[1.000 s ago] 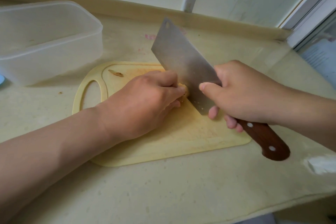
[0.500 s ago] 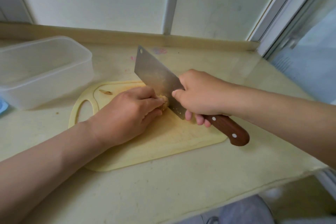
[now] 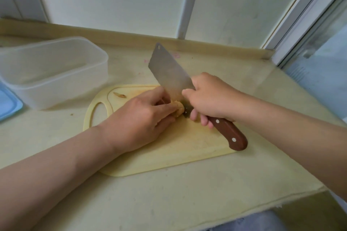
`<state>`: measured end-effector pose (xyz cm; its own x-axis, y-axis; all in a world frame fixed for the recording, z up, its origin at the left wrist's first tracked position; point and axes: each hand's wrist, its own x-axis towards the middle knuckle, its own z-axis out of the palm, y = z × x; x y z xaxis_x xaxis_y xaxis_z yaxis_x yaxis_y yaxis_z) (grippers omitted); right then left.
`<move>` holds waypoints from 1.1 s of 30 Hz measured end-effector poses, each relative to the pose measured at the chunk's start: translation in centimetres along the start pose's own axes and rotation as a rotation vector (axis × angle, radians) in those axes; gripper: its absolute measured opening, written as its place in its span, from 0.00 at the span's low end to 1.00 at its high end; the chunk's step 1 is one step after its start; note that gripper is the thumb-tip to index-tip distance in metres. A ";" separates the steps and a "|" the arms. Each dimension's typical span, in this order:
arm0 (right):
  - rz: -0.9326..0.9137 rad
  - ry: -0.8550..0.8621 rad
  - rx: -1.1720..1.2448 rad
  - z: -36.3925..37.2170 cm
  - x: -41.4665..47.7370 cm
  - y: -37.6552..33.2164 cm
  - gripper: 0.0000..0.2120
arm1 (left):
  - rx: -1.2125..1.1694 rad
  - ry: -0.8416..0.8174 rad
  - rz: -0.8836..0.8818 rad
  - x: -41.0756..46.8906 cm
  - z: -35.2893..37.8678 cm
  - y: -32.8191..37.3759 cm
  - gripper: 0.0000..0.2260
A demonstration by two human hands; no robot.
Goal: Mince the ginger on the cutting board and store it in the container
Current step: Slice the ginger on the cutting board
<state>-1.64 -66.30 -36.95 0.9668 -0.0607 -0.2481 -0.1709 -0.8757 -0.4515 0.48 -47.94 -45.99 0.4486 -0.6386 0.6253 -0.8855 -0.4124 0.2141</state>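
While the left hand (image 3: 142, 118) pinches the ginger (image 3: 178, 109) at the board's (image 3: 187, 155) centre, the right hand (image 3: 208, 103) grips the knife (image 3: 169, 75) at its three o'clock; a rolling piece could send the knife into the holding hand.

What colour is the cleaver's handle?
Reddish-brown with pale rivets. The cleaver handle shows best in the head view, sticking out below the right hand.

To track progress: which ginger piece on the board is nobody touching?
The small sliver near the handle hole of the board; the left hand holds the larger piece at the cleaver.
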 end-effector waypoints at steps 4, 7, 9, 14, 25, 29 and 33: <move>-0.029 0.140 0.099 1.2 -1.4 1.7 0.12 | 0.019 0.002 0.001 -0.1 0.1 0.1 0.10; -0.016 0.199 0.188 1.5 -2.4 3.1 0.12 | 0.029 -0.003 -0.008 -0.1 0.2 0.1 0.09; -0.010 0.203 0.211 1.2 -2.9 3.9 0.11 | 0.040 0.001 -0.016 -0.1 0.2 0.1 0.08; -0.001 0.194 0.132 0.9 -4.4 5.0 0.12 | 0.055 -0.005 -0.002 -0.1 0.2 0.1 0.07; -0.039 0.168 0.157 1.0 -4.8 5.2 0.11 | 0.042 -0.005 -0.003 -0.1 0.3 -0.1 0.07; -0.019 0.095 0.239 0.5 -4.7 5.3 0.10 | 0.034 -0.007 0.003 -0.1 0.3 -0.1 0.07; 0.075 0.017 0.392 0.5 -4.9 5.6 0.10 | 0.033 -0.007 0.004 -0.1 0.3 -0.1 0.07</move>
<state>-7.46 -70.67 -38.64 0.9513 -0.1286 -0.2803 -0.2977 -0.6197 -0.7262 0.60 -48.05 -46.29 0.4462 -0.6446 0.6208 -0.8827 -0.4313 0.1866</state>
